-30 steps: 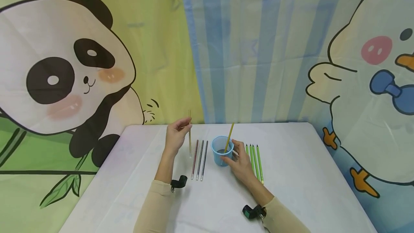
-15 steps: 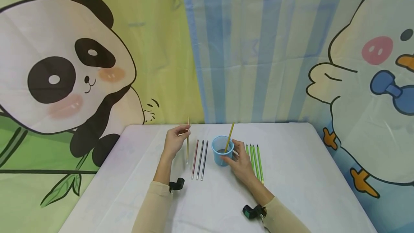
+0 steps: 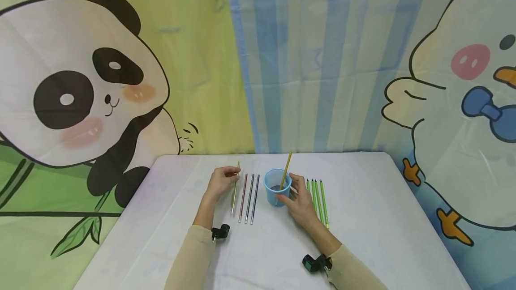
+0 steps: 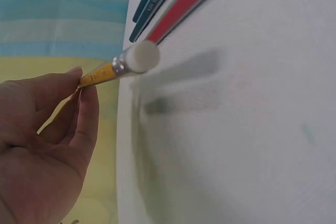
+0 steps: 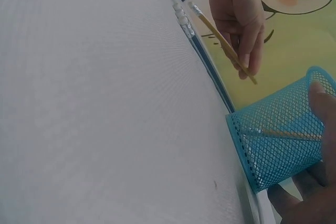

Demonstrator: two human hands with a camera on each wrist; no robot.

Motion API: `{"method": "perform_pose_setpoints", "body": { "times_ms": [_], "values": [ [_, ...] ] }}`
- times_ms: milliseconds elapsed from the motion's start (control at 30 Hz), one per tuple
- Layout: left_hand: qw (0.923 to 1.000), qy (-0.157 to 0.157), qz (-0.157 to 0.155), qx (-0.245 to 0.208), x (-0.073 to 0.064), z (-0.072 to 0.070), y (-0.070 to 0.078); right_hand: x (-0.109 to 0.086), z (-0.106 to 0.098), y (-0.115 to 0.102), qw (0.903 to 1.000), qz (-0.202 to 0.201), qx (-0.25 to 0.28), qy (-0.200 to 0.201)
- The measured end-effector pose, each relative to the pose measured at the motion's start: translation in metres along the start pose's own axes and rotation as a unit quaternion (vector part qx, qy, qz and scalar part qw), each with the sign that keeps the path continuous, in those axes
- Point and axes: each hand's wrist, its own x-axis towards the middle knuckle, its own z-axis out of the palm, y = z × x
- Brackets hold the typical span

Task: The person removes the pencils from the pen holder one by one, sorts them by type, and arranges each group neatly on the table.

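Between thumb and fingertips my left hand [image 3: 219,183] pinches a yellow pencil [image 3: 234,198], its white eraser end toward me. In the left wrist view that pencil [image 4: 100,74] is tilted above the table; whether it touches the surface I cannot tell. Just right of it lie a red pencil [image 3: 242,199] and two dark blue pencils [image 3: 255,200], side by side. My right hand [image 3: 301,200] grips the side of a light blue mesh pencil cup [image 3: 273,198]. Another yellow pencil [image 3: 286,166] leans inside the cup, and its lower part shows through the mesh in the right wrist view.
Several green pencils [image 3: 323,205] lie in a row to the right of the cup, partly behind my right hand. A white cloth [image 3: 363,218] covers the table. Behind its far edge hangs a printed curtain [image 3: 298,79] with a panda and a bird.
My left hand has lowered and come nearer, bringing the yellow pencil down beside the red one and tilting it more. My right hand and the cup have stayed in place.
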Motion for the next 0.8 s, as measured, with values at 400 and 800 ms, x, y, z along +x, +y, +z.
{"method": "perform_pose_setpoints", "body": {
  "times_ms": [400, 800],
  "values": [
    [0.9990, -0.019, -0.027, 0.032, -0.004, 0.005, -0.011, -0.002, 0.001, -0.024, 0.9997, 0.023, 0.009, -0.008],
    [0.9965, -0.036, -0.052, 0.054, -0.006, 0.009, -0.015, -0.005, 0.001, -0.036, 0.9997, 0.023, 0.011, -0.001]
  ]
}}
